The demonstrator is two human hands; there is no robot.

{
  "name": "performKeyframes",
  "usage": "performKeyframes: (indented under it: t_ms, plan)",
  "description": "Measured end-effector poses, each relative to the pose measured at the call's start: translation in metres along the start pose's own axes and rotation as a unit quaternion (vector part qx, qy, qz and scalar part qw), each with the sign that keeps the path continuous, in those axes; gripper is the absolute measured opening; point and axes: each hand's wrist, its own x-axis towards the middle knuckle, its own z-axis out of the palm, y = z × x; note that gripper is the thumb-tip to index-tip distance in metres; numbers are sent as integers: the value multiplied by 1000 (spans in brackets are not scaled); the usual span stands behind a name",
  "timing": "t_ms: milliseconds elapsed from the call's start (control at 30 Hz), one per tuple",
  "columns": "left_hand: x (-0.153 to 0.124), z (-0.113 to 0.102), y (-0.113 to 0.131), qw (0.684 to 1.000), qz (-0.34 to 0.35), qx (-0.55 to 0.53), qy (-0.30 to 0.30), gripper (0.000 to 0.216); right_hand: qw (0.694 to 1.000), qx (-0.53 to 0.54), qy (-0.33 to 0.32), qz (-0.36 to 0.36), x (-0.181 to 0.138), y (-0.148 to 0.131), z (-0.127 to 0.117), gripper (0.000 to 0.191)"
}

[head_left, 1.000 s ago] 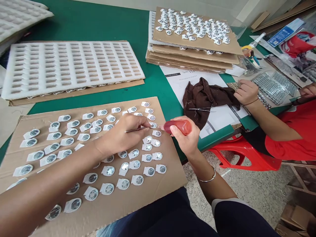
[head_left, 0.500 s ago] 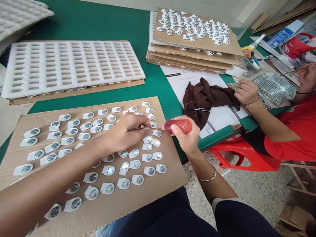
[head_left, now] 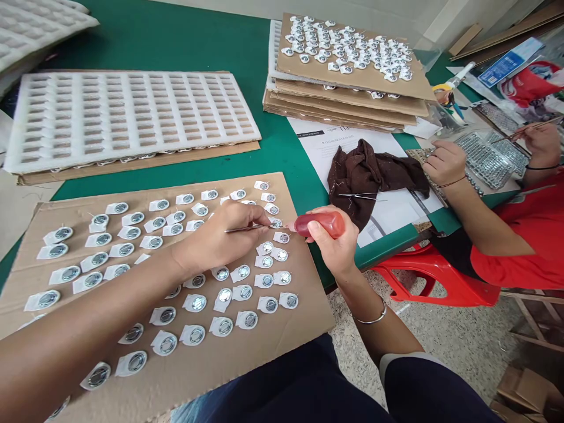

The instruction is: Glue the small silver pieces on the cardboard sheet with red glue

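My left hand is closed on thin metal tweezers, held low over a brown cardboard sheet. Their tips reach a small round silver piece with a white tab near the sheet's right edge. My right hand grips a red squeeze bottle, laid almost level. Its nozzle points left at that same piece; whether it touches cannot be made out. Rows of similar silver pieces cover the sheet, some hidden beneath my left forearm.
Behind the sheet lies a white foam tray on cardboard. Stacked cardboard with more silver pieces stands at the back. A brown cloth with tweezers on it lies to the right. A co-worker's hand is farther right, above a red stool.
Both my hands stay nearly in place; the bottle has shifted slightly right. The co-worker's nearer hand has risen a little, and a thin stick in the other hand shows more clearly.
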Motion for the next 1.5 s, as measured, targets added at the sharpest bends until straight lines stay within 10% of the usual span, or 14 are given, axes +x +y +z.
performKeyframes:
  t_ms: [1100,1500]
  plan:
    - [-1,0,-1,1000,-5,-17,3,17,999,17,-38,-8,-2,-4,3,22]
    - [-11,5,6,994,24,-9,104,16,934,312,73,158,16,4,-8,29]
